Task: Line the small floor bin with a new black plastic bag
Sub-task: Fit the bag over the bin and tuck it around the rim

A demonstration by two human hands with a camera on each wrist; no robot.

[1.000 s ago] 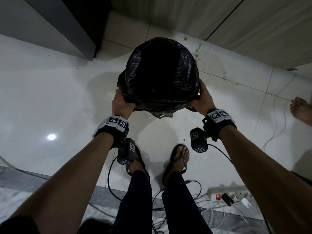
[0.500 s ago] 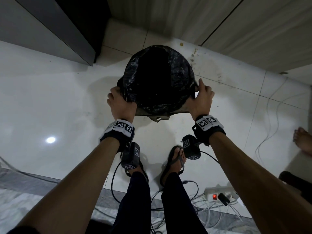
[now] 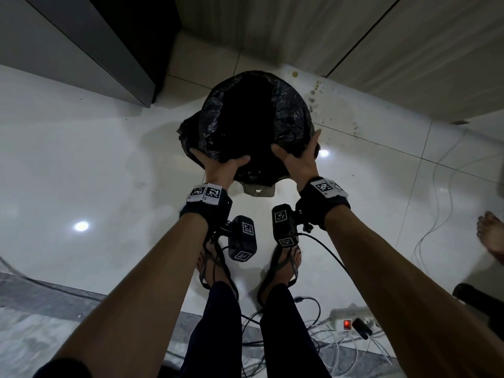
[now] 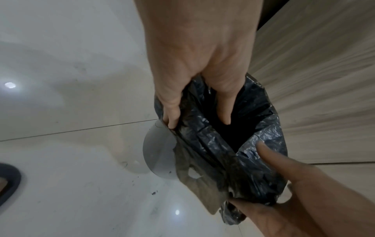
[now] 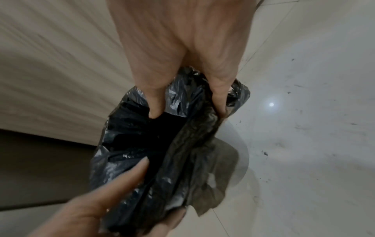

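The small grey bin [image 4: 158, 154] stands on the white floor with the crinkled black bag [image 3: 289, 118] stretched over its mouth. My left hand [image 3: 218, 159] grips the bag's near-left edge, thumb inside the opening and fingers outside. Beside it, my right hand [image 3: 296, 148] grips the near-right edge the same way. The left wrist view shows the left hand [image 4: 198, 117] pinching bag against rim. In the right wrist view, my right hand [image 5: 187, 110] does likewise. A greyish flap with a hole [image 3: 259, 189] hangs from the near rim.
My sandalled feet [image 3: 212, 266] stand just behind the bin. A power strip [image 3: 351, 320] with tangled cables lies at the lower right. Another person's bare foot [image 3: 491, 233] is at the right edge. Wood-grain cabinet fronts [image 3: 381, 50] and a dark unit [image 3: 81, 50] close off the back.
Both hands have slid from the bin's outer sides to its near rim, closer together. The thumbs now reach inside the bag's mouth.
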